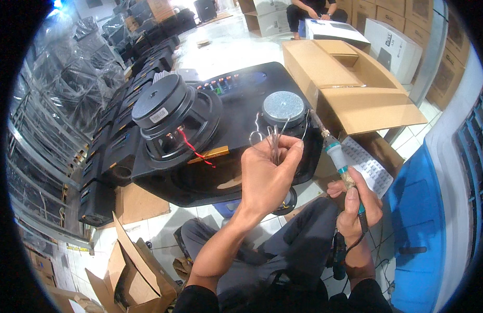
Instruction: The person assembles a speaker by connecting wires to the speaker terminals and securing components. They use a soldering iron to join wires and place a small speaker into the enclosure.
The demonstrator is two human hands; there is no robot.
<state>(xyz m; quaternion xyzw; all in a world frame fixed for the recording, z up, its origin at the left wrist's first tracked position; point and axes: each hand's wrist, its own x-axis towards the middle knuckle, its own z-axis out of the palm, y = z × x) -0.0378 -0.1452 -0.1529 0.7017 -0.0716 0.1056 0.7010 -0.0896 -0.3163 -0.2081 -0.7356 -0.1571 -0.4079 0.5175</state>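
My left hand [270, 172] is closed in a pinch on a looped bundle of thin silvery solder wire [257, 140]. It hovers just in front of a small round tweeter [284, 106] with a grey magnet. A soldering iron [335, 152] with a green and white handle is gripped in my right hand [359, 208]. Its tip points up beside the tweeter's right edge; whether it touches a terminal I cannot tell. Both are at a black speaker cabinet [155, 182] lying in front of me. On the cabinet's left rests a large woofer [171, 115], magnet up, with a red wire [188, 143] hanging from it.
An open cardboard box [351, 86] stands right of the cabinet, beside a blue panel [419, 224]. Several black cabinets [103, 167] line the left. Torn cardboard [132, 266] lies on the floor at lower left. Another person [317, 10] sits at the back.
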